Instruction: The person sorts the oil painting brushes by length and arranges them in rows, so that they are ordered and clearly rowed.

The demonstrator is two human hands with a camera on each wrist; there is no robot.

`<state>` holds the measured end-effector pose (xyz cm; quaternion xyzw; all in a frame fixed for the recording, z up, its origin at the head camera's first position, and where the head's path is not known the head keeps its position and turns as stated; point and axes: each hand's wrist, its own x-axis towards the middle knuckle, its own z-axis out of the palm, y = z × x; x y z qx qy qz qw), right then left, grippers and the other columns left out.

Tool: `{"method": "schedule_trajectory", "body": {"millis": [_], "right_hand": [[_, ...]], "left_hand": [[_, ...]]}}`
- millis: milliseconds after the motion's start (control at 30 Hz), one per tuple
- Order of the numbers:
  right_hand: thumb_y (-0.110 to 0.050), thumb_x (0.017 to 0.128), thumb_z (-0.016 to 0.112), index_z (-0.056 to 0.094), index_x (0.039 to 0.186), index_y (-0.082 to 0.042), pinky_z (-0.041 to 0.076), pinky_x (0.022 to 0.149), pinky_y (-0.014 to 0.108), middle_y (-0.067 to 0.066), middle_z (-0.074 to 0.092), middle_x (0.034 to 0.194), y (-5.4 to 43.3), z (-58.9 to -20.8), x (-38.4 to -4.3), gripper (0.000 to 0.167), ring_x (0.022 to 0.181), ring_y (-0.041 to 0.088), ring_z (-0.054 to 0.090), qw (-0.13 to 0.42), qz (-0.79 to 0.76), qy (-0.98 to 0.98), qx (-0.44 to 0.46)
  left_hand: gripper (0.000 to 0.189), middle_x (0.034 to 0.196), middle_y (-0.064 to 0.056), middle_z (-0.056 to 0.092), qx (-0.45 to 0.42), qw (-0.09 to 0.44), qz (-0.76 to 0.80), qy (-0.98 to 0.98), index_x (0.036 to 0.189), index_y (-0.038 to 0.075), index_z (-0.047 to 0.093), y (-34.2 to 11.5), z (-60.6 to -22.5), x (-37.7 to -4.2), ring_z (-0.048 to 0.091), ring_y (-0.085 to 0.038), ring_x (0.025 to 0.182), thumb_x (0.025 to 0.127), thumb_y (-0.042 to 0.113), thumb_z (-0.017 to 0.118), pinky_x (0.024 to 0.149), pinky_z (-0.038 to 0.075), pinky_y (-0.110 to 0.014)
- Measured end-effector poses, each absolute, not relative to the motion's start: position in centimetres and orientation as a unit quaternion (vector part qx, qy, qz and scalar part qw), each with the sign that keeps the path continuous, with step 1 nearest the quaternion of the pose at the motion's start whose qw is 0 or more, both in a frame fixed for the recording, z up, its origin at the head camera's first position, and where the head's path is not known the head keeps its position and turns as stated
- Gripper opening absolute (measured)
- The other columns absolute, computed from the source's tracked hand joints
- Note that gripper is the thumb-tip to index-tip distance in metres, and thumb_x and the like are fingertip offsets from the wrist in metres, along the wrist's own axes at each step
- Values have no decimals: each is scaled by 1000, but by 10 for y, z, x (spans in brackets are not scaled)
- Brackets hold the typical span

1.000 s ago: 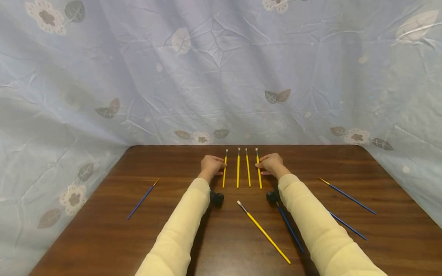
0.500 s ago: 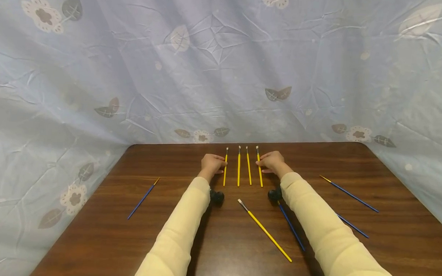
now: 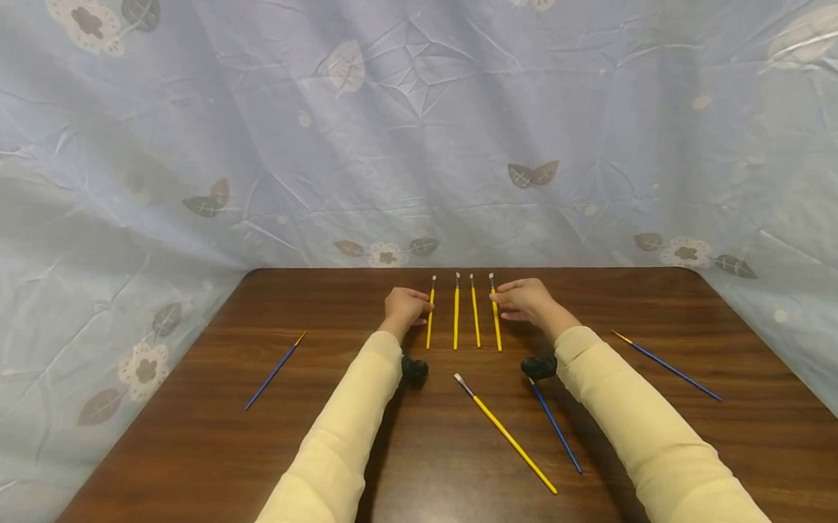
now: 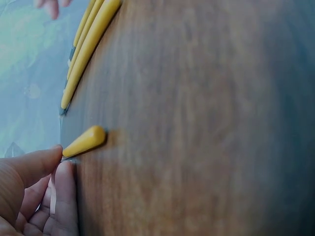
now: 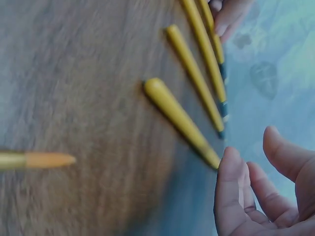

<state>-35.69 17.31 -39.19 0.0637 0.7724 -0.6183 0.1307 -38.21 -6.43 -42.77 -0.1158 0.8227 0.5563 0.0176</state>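
Observation:
Several yellow-handled flat paintbrushes lie side by side near the far table edge, bristles away from me. My left hand (image 3: 406, 307) pinches the leftmost paintbrush (image 3: 430, 316) between thumb and fingers; in the left wrist view its rounded handle end (image 4: 91, 138) sticks out past the fingertips. At the row's other end, my right hand (image 3: 531, 302) is beside the rightmost paintbrush (image 3: 496, 322). The right wrist view shows the right thumb (image 5: 283, 152) spread away from the fingers, with the handle (image 5: 179, 120) outside them. Two more yellow paintbrushes (image 3: 456, 317) (image 3: 475, 317) lie between the hands.
Another yellow paintbrush (image 3: 506, 434) lies slanted nearer me on the brown wooden table (image 3: 439, 493). Blue-handled paintbrushes lie at the left (image 3: 275, 370), beside the right forearm (image 3: 555, 428) and at the right (image 3: 668, 367). A patterned grey-blue cloth (image 3: 422, 161) hangs around the table.
My right hand has let go of the rightmost paintbrush and shifted slightly right. The right sleeve now covers a blue paintbrush that showed before. My left hand stays at its paintbrush.

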Motion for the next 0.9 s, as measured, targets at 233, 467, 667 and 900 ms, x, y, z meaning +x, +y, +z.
{"method": "schedule_trajectory", "body": {"millis": [233,467,667,900], "right_hand": [[-12,94,66,47,138,6,55,91,37,21,50,135,169,-371,-340,51,121,36,51,144,-614,775,31],[-13,94,66,46,137,9,53,92,42,25,50,134,164,-370,-304,52,121,41,51,151,-596,788,-28],[-13,93,68,50,131,10,55,90,43,21,54,123,161,-376,-273,48,114,42,54,140,-602,784,-52],[-12,91,69,53,126,11,57,86,39,16,60,110,155,-384,-242,44,105,36,59,133,-601,786,-60]], "left_hand": [[16,109,-15,66,-120,10,547,828,96,4,77,-65,-425,-384,67,-19,63,80,3,79,50,58,-25],[18,119,-18,61,-128,28,559,819,98,4,77,-64,-428,-382,62,-14,57,81,2,79,52,58,-24],[17,116,-18,63,-126,26,563,816,97,4,77,-63,-428,-382,61,-13,55,80,2,79,52,58,-24],[16,117,-19,62,-124,23,558,820,96,3,77,-66,-428,-383,61,-13,53,80,4,80,51,58,-24]]}}
